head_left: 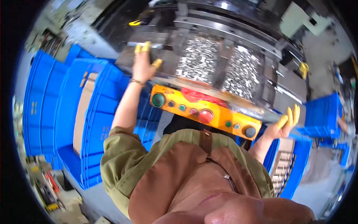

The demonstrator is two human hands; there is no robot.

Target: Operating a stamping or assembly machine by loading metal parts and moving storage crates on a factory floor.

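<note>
Leftmost, stacked blue plastic crates (48,108) fill the floor beside the person, and a flat cardboard sheet (82,112) lies on top of one stack. Next to them the left hand (143,63) reaches up and forward, its fingers spread open and capped with yellow fingertip covers, resting on the grey metal edge of the press machine (223,33); it grips nothing. Just right of that hand, two trays of small shiny metal parts (218,67) sit side by side in the machine bed. Below them hangs an orange control panel (205,111) with a large green button, a red button and smaller knobs. Further right, the right hand (283,125) is raised and open, palm up, yellow-capped fingers loose, empty, near the panel's right end. Behind it stands another blue crate (320,112).
</note>
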